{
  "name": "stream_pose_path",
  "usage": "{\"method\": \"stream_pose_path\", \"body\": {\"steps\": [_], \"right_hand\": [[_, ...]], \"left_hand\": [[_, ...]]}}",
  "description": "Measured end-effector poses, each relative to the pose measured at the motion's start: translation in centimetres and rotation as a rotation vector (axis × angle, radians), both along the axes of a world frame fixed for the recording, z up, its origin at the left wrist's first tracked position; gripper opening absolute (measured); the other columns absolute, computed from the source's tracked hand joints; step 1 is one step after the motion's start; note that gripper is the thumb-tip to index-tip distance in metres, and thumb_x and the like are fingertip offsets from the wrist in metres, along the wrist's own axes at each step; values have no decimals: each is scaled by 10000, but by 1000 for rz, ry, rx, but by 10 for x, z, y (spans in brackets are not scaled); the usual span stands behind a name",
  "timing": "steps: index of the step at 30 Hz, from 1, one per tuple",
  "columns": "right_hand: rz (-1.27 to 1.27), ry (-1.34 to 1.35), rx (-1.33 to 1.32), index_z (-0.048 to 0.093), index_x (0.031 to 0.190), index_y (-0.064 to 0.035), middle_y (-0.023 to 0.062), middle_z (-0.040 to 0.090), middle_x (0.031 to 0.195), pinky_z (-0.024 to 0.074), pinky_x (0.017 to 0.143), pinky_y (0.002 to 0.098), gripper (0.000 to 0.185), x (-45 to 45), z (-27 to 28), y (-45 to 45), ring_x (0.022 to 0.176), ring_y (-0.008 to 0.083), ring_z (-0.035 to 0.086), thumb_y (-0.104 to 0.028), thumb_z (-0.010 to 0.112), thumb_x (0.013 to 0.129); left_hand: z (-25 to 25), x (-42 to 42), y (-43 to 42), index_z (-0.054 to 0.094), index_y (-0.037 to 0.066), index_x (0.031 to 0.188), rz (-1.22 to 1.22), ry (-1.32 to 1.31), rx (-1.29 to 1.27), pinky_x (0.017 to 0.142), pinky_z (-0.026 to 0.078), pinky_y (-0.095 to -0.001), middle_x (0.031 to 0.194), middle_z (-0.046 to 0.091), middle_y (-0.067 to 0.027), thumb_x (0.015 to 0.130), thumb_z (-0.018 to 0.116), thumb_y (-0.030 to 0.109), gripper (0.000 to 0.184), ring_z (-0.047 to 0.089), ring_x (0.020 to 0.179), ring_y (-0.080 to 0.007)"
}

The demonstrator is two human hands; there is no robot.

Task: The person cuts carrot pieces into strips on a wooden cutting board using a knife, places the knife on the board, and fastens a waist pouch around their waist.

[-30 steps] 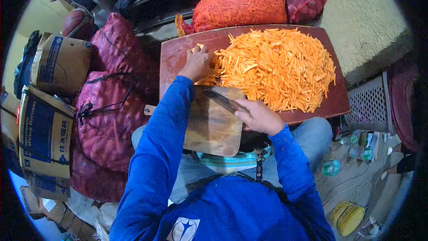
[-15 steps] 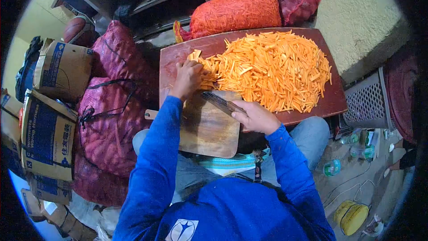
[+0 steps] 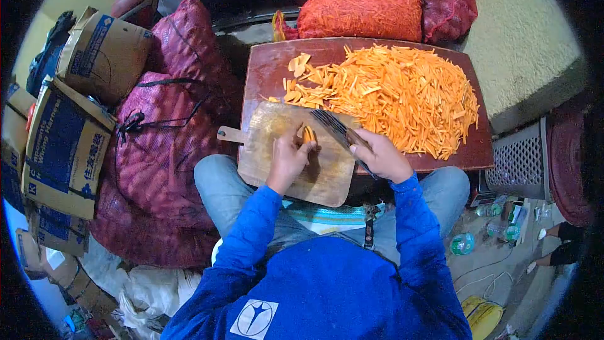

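Note:
My left hand (image 3: 290,158) pinches a small stack of carrot slices (image 3: 308,134) against the wooden cutting board (image 3: 267,176), which sits over my lap and the near edge of the table. My right hand (image 3: 382,153) grips a knife (image 3: 333,124) by its wooden handle, its dark blade pointing up and left above the board's right side. Beyond the board lies a big pile of carrot strips (image 3: 409,97) on the red-brown table (image 3: 270,66). A few wider carrot slices (image 3: 299,63) rest at the pile's left end.
An orange mesh sack of strips (image 3: 362,14) lies behind the table, beside a red mesh sack (image 3: 448,16). Large purple mesh sacks (image 3: 157,170) and cardboard boxes (image 3: 69,145) crowd the left. A grey plastic basket (image 3: 519,158) stands right; bottles (image 3: 464,243) lie on the floor.
My left hand has come from the slices at the pile's left end back onto the board, now with carrot slices. The knife has moved slightly right, still in my right hand. The view has shifted.

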State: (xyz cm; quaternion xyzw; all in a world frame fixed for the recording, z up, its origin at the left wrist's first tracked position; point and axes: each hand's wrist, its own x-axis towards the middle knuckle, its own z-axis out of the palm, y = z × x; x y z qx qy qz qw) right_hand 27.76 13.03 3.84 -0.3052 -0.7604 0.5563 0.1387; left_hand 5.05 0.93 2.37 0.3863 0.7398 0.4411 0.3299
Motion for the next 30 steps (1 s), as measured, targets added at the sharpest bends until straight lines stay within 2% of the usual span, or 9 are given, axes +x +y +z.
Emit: {"method": "stream_pose_path", "body": {"steps": [2, 6, 11, 14, 16, 19, 22, 24, 30], "right_hand": [[42, 19, 130, 641, 1201, -22, 135, 596, 752, 515, 653, 407, 279, 3, -10, 2, 670, 242, 634, -205, 619, 991], [44, 0, 114, 639, 1173, -16, 155, 595, 751, 511, 669, 425, 263, 2, 1, -4, 694, 261, 638, -195, 618, 981], [7, 15, 225, 648, 1263, -14, 226, 672, 847, 529, 735, 444, 336, 2, 19, -26, 780, 350, 685, -220, 632, 998], [-22, -7, 182, 640, 1310, -18, 256, 691, 896, 532, 754, 450, 367, 0, 36, -46, 821, 399, 698, -229, 630, 1009], [1, -5, 156, 639, 1308, -14, 258, 688, 889, 532, 749, 453, 363, -5, 44, -59, 818, 404, 699, -225, 624, 1013], [30, -54, 80, 639, 1298, -3, 267, 684, 888, 530, 751, 460, 356, -8, 40, -69, 823, 401, 704, -222, 615, 1018], [56, -129, 100, 638, 1298, 8, 281, 697, 941, 537, 793, 447, 361, -6, 20, -66, 876, 386, 713, -217, 614, 1016], [-104, -2, 274, 637, 1292, 19, 284, 714, 1014, 543, 841, 431, 361, -1, 12, -55, 938, 370, 718, -211, 612, 1015], [-143, -54, 41, 623, 1307, 48, 264, 726, 996, 550, 821, 419, 380, -5, 31, -45, 922, 354, 736, -176, 627, 999]], "left_hand": [[-1, 1, -5, 540, -32, 1466, -15, 78, -53, 558, 529, -277, 878, 715, -111, 938, 707, -6, 554, 653, 624, -136], [-26, -16, -16, 566, -21, 1440, -6, -86, 75, 520, 522, -291, 897, 714, -118, 958, 684, -13, 496, 649, 592, -149], [-21, -22, -26, 600, -17, 1390, 12, -245, 125, 539, 533, -290, 912, 719, -117, 963, 674, -19, 434, 669, 609, -150], [-8, -24, -31, 621, -9, 1357, 37, 11, -57, 617, 563, -357, 931, 743, -168, 946, 697, 11, 418, 709, 648, -230], [-14, -28, -33, 645, 7, 1321, 33, 455, 39, 688, 569, -433, 959, 745, -237, 919, 714, 36, 409, 735, 752, -331], [-8, -27, -36, 660, 27, 1304, 65, 424, -33, 742, 563, -468, 978, 728, -276, 906, 710, 55, 402, 729, 846, -387], [-19, -27, -37, 658, 25, 1304, 61, 360, 70, 758, 566, -454, 974, 729, -271, 913, 693, 55, 393, 732, 864, -377], [-30, -24, -37, 666, 17, 1274, 24, 286, 93, 763, 559, -483, 977, 722, -286, 915, 690, 63, 362, 724, 894, -413], [-5, -20, -41, 677, -16, 1196, -59, 251, 13, 768, 543, -515, 955, 696, -295, 902, 701, 64, 306, 699, 884, -453]]}}
